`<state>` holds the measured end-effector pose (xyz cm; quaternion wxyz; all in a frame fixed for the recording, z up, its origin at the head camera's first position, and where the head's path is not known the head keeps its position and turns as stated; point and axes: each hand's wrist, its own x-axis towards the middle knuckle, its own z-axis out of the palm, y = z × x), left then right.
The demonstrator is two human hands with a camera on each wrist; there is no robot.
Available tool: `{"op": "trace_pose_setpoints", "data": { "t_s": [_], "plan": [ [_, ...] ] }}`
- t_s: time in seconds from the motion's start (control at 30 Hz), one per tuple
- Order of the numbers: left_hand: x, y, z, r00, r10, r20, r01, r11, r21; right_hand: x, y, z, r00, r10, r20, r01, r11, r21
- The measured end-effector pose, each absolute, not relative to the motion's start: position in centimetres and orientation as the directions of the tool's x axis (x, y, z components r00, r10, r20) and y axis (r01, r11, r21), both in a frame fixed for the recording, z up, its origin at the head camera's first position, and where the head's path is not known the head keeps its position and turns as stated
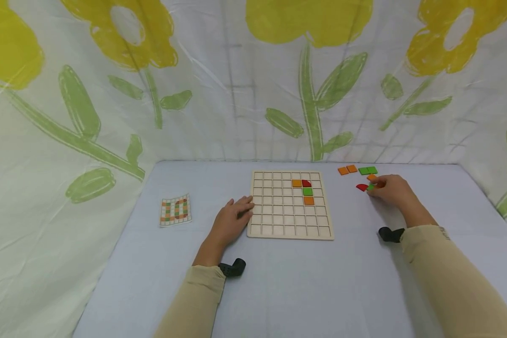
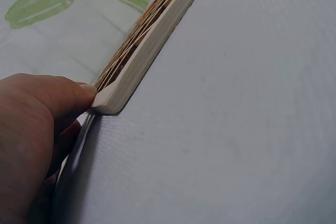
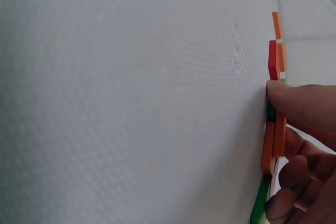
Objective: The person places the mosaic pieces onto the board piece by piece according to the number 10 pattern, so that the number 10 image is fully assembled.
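A square wooden grid board (image 1: 272, 220) lies on the table. My left hand (image 1: 232, 220) rests at its left edge, fingers fairly straight. In the left wrist view a fingertip (image 2: 86, 92) touches the board's corner (image 2: 113, 98). Set in the board's cells are an orange-yellow tile (image 1: 296, 183), a red rounded tile (image 1: 306, 183), a green tile (image 1: 307, 191) and an orange tile (image 1: 309, 200). To the right, my right hand (image 1: 390, 190) pinches at a green tile (image 1: 369, 187), its thumb (image 3: 294, 100) overlapping it. Beside that are a red rounded tile (image 1: 361, 187) and an orange tile (image 1: 371, 177).
Behind the right hand lie two orange tiles (image 1: 347, 170) and two joined green tiles (image 1: 367, 170). A pattern card (image 1: 175, 211) with coloured squares lies left of the board. A flowered cloth (image 1: 211, 117) hangs behind the table.
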<state>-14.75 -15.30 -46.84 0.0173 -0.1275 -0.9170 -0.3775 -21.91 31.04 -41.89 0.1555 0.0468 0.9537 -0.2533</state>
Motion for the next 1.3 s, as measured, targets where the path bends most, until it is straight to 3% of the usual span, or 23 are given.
{"op": "trace_pose_setpoints", "data": {
  "t_s": [0.5,0.73,0.97,1.3],
  "plan": [
    [-14.8,-15.2,-47.0,-0.969,0.213,0.126,0.239,0.673,0.700,-22.1,31.6,-42.6,-0.961,-0.035,-0.274,0.098,0.884,-0.457],
    [-14.7,-15.2,-46.8,-0.968,0.221,0.116,0.237,0.668,0.705,-21.8,30.6,-42.0,-0.976,-0.098,-0.192,-0.006,0.903,-0.430],
    [-14.7,-15.2,-46.8,-0.969,0.219,0.110,0.232,0.673,0.702,-21.0,27.0,-40.8,-0.971,-0.233,-0.057,-0.183,0.873,-0.452],
    [-14.8,-15.1,-46.9,-0.970,0.217,0.110,0.231,0.675,0.701,-18.4,19.3,-41.0,-0.883,-0.464,-0.076,-0.377,0.796,-0.473]
  ]
}}
